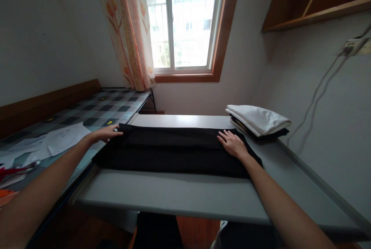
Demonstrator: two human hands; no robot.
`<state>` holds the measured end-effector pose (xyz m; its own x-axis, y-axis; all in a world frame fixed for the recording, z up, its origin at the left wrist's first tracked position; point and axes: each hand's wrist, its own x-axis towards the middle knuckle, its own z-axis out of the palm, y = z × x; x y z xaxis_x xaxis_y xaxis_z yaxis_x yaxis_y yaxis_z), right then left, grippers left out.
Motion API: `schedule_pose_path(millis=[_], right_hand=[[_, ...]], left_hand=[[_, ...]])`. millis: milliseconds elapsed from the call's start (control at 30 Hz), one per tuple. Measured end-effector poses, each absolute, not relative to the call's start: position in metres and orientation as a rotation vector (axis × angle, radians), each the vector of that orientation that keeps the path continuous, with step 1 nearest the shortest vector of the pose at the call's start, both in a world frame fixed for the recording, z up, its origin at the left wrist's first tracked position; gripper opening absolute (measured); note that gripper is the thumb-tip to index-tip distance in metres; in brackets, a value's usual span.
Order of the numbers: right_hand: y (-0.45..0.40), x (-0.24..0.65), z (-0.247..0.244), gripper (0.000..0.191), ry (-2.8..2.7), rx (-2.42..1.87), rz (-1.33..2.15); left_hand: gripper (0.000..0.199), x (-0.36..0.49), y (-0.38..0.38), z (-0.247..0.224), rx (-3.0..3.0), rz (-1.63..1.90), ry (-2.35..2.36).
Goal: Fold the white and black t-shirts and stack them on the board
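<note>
A black cloth, folded into a long flat strip, lies across the white table. At its far left corner is my left hand, its thumb and fingers at the cloth's edge with a gap between them. My right hand rests flat on the right part of the cloth, its fingers spread and nothing held. Beyond my right hand, a stack of folded clothes sits on the table, white on top with black beneath.
On the left stands a bed with a checked cover, papers and a red-handled item. A window and curtain are ahead. A wooden shelf hangs at upper right, above a socket with a cable.
</note>
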<state>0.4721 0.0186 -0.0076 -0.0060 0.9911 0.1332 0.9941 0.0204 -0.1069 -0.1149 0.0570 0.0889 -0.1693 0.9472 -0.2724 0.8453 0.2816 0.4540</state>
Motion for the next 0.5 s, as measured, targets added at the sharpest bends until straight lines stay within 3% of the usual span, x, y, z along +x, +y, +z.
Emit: schedule_pose_path(millis=[200,367,500], right_hand=[[0.017,0.471,-0.006,0.060,-2.112,-2.088,-0.034],[0.016,0.471,-0.006,0.059,-2.111,-2.074,-0.050],[0.015,0.471,-0.006,0.057,-2.110,-2.070,-0.067]], left_hand=[[0.049,-0.002,0.050,0.118,1.723,0.302,1.727],[0.033,0.093,0.044,0.075,1.928,0.235,1.775],[0.029,0.121,0.040,0.051,2.073,0.222,1.891]])
